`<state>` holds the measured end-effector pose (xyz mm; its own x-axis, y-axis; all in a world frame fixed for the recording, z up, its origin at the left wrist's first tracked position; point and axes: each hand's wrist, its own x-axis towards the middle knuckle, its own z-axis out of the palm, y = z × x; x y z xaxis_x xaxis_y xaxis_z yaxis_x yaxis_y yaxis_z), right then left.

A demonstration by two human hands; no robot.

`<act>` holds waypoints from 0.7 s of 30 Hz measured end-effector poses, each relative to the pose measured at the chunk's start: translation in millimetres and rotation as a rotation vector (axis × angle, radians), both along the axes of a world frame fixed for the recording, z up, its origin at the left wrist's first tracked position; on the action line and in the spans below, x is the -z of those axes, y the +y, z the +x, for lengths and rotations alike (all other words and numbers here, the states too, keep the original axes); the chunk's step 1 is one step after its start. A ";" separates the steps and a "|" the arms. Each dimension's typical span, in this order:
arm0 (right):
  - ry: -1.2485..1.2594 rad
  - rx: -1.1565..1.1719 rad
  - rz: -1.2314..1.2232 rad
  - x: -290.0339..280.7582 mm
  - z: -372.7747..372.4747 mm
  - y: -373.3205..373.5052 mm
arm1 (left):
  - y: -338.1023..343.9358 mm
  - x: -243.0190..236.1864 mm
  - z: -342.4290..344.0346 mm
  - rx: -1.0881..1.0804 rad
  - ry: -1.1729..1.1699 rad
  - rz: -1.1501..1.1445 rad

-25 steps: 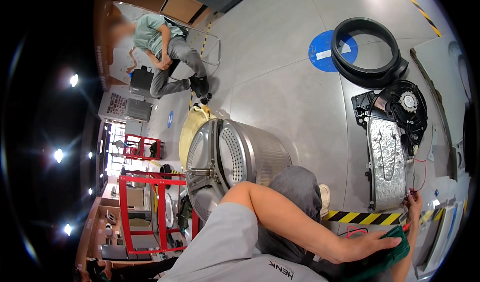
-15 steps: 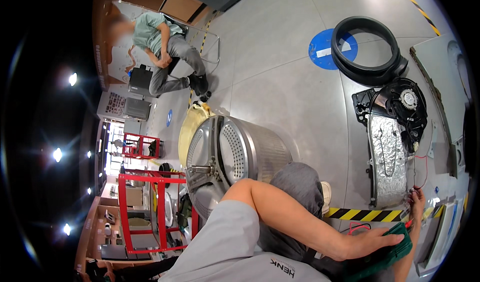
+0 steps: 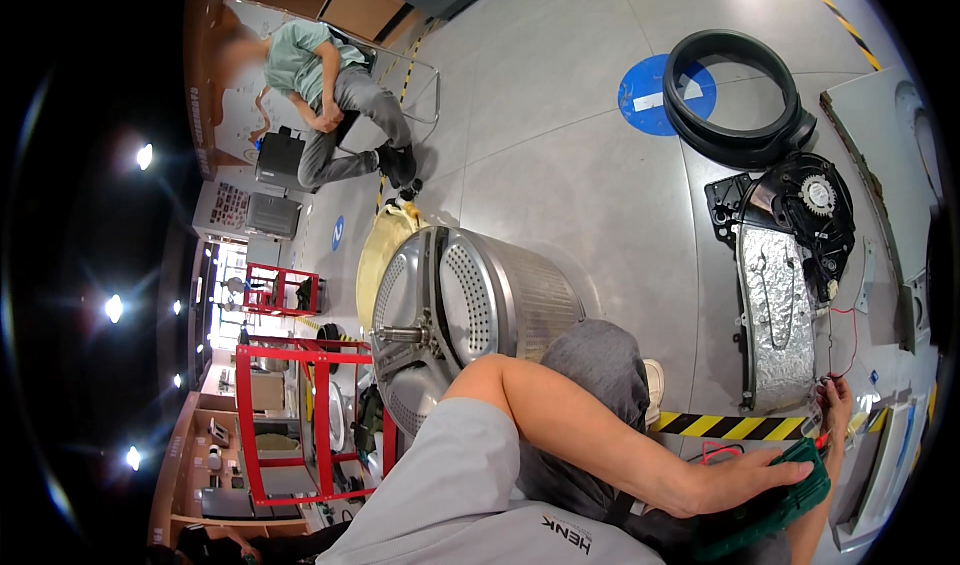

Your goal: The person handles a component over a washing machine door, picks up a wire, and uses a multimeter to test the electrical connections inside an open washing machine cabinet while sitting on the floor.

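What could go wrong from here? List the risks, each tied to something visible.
1. The thin red wire runs in a loose curve toward the right hand; a careless tug might strain it.
2. The dark green boxy device, in the left hand, overlaps the right forearm in view; the two could knock together and loosen the left grip.
3. The grey-trousered knee overlaps the perforated silver metal drum in view; shifting might bump it.
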<state>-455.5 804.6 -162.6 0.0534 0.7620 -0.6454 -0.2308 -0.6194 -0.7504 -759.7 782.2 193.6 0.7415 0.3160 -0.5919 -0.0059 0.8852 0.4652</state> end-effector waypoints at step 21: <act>0.136 0.179 0.010 -4.1 -4.8 -16.3 | 4.9 -16.9 4.1 -0.056 0.084 0.005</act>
